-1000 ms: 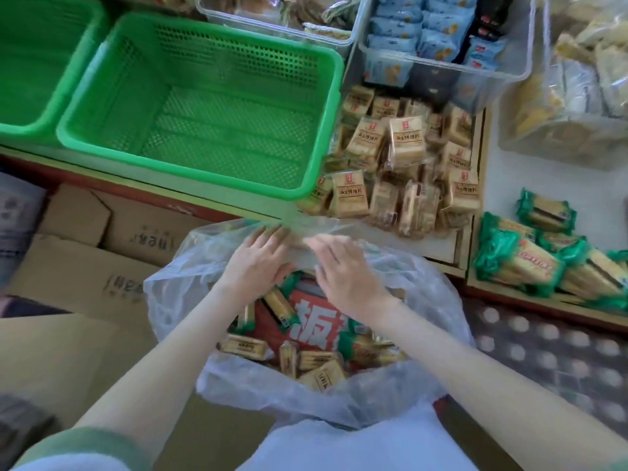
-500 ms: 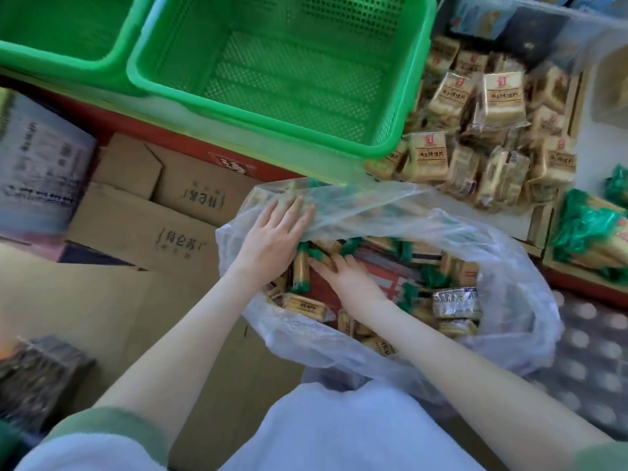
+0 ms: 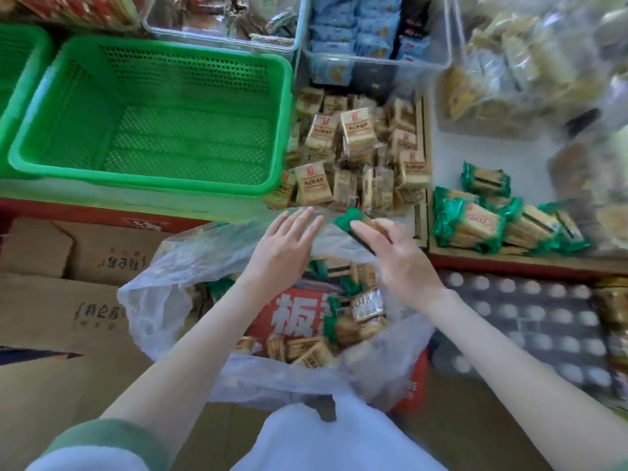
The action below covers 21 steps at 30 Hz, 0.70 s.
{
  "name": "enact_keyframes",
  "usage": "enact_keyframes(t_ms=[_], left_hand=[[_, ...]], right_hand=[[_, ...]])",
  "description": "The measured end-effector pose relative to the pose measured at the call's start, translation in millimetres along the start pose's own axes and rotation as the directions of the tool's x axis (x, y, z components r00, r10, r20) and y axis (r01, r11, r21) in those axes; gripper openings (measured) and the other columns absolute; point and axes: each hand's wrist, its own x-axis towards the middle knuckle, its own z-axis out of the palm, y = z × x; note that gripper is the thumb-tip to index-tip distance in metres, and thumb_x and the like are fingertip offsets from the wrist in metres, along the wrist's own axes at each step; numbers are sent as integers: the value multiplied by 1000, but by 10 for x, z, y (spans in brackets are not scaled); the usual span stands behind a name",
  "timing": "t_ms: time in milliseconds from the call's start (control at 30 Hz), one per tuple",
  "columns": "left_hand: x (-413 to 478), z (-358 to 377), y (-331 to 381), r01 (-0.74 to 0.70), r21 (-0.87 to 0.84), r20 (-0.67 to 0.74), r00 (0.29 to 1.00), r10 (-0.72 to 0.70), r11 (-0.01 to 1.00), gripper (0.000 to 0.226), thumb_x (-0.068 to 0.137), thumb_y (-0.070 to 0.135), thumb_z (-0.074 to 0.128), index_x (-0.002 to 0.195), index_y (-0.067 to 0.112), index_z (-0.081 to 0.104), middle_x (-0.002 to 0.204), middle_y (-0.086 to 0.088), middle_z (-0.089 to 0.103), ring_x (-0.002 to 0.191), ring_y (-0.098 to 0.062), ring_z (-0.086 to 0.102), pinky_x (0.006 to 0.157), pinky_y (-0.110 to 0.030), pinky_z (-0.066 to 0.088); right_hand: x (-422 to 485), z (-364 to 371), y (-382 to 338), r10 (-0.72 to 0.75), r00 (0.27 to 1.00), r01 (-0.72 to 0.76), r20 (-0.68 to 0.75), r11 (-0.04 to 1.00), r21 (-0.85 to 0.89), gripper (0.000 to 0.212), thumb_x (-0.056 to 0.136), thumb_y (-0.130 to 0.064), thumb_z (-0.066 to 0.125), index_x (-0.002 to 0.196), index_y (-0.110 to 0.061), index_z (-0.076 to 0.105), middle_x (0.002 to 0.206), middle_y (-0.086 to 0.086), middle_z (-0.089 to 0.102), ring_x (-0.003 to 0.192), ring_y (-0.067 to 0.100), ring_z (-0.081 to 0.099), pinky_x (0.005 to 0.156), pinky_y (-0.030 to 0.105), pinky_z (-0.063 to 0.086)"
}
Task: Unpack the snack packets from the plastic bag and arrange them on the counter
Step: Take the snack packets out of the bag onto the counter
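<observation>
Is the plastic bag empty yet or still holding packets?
Still holding packets: the plastic bag lies open, with many snack packets visible inside around a large red pack.

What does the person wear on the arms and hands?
The left hand and right hand are bare, with no gloves, rings or watch. The left sleeve ends near the elbow with a green cuff band. Beyond the band the fabric is pale.

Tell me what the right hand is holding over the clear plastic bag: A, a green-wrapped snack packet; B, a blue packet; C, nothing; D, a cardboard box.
A: the right hand pinches a green-wrapped snack packet above the clear plastic bag's far rim.
</observation>
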Motion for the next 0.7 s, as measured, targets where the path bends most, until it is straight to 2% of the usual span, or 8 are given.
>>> enact_keyframes(t_ms=[33,100,167,367,433,533,633,700], left_hand=[[121,23,108,-19,-13,-6,1000,19,1000,49,87,11,59,134,1,53,136,-21,53,124,-34,53,108,-46,36],[371,78,344,-49,-41,0,999,49,998,47,91,17,46,135,2,52,136,-20,54,124,-33,54,108,-45,37],[625,143,593,-68,-79,12,998,69,995,49,92,22,40,136,3,51,137,-19,53,125,-33,53,108,-45,38],[1371,407,1349,-155,-87,-20,988,154,984,60,84,27,69,138,9,51,139,-20,51,125,-34,52,108,-47,36],[1587,504,1578,-183,-68,-17,983,182,981,66,81,34,72,139,11,50,140,-20,50,127,-34,51,109,-48,34],[1835,690,1827,-212,-36,42,976,213,977,72,78,42,74,139,12,50,142,-20,48,130,-33,48,109,-50,34],[1931,862,1940,-211,0,63,976,210,978,66,77,39,77,132,9,55,132,-19,56,123,-34,53,107,-50,40],[1940,919,1966,-196,17,16,980,196,980,57,80,32,75,128,8,56,125,-17,59,117,-33,56,106,-48,41]], right_hand=[[-45,-126,135,68,997,-67,-28,997,27,73,82,15,57,140,-25,38,125,21,50,111,34,48,94,38,48],[-138,-380,427,205,972,-191,-117,974,120,63,87,12,52,140,-18,42,125,18,50,114,28,45,104,15,30],[-235,-625,726,368,910,-322,-191,917,234,55,91,8,50,141,-14,43,128,14,50,115,21,42,96,-1,19],[-324,-1178,1751,650,742,-559,-163,734,385,58,95,-2,52,146,-20,32,133,4,46,121,16,44,92,14,28],[-246,-1249,2077,654,746,-583,-127,733,350,54,94,-4,54,143,-20,37,132,7,51,119,21,48,90,18,31],[-34,-1246,2394,542,840,-512,-25,807,294,47,92,-6,58,134,-22,48,125,9,60,113,24,56,91,23,39],[256,-1180,2522,427,897,-442,117,844,305,44,91,-6,60,131,-20,53,129,2,59,117,16,54,96,19,35],[395,-1081,2582,358,894,-427,271,864,268,42,93,-9,58,132,-23,53,131,0,58,117,13,52,99,23,37]])
